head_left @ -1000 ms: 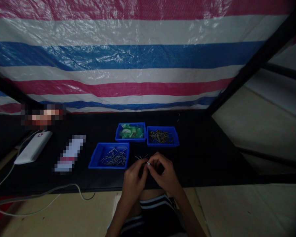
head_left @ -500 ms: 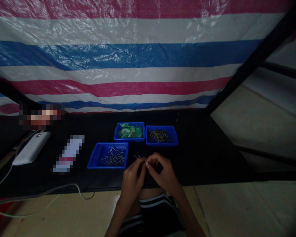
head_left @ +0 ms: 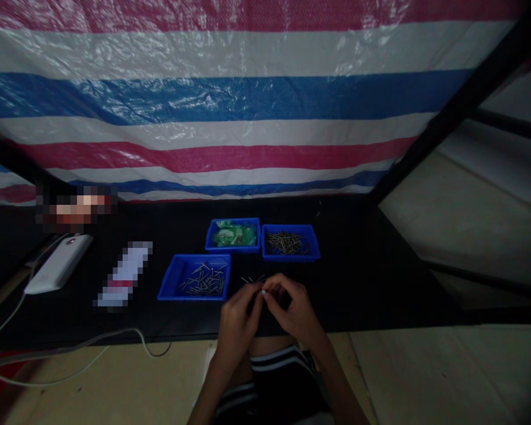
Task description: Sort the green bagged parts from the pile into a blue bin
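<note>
My left hand (head_left: 240, 310) and my right hand (head_left: 291, 302) meet at the fingertips over the front part of the black table (head_left: 358, 277). Both are closed in a pinch; whatever lies between the fingers is too small and dark to make out. Just beyond them, a few thin metal pins (head_left: 252, 279) lie loose on the tabletop. Left of my hands is a blue tray (head_left: 170, 286) with silvery nail-like pins (head_left: 206, 280). Farther back stand a blue tray with green plastic-looking pieces (head_left: 234, 234) and another with brassy nail-like pins (head_left: 287, 242).
A white oblong device (head_left: 59, 265) with a cable (head_left: 115, 334) lies at the left, near a blurred-out flat object (head_left: 126, 274). Striped plastic sheeting (head_left: 230, 136) hangs behind the table, between dark frame bars (head_left: 429, 136). Two tiny bits (head_left: 318, 209) lie at the back right.
My hands keep nearly the same pinched pose, with only a slight shift at the fingertips. The trays and other objects stay in place; the view has moved very slightly.
</note>
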`<state>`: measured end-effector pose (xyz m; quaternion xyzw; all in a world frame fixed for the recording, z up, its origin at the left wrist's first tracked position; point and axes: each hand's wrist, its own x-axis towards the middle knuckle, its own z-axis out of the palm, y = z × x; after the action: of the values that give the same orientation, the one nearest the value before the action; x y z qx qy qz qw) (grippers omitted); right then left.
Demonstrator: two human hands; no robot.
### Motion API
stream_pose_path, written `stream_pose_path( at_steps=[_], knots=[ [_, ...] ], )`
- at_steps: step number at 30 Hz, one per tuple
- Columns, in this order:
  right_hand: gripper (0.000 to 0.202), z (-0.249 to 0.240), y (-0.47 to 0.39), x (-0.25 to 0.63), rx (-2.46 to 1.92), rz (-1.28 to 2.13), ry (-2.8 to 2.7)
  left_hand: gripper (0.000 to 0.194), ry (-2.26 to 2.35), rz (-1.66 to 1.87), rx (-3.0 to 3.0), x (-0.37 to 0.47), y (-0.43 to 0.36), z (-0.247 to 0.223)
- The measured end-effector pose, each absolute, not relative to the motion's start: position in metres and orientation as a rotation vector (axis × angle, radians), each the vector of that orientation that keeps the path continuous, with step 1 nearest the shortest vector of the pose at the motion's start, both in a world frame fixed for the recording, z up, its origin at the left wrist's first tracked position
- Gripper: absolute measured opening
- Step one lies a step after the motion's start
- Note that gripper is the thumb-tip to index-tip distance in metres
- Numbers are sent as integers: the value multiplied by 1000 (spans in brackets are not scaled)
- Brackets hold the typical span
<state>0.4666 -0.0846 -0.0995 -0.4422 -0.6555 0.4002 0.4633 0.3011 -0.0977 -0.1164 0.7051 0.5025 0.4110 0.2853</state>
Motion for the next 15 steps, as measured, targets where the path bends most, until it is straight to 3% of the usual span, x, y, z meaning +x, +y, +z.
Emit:
stream_pose_path(
  at_steps=[15],
  knots=[
    [5, -102, -85, 467, -1084, 1020, -1624, 26, 1354, 1091, 1898, 301, -99, -119]
  ],
)
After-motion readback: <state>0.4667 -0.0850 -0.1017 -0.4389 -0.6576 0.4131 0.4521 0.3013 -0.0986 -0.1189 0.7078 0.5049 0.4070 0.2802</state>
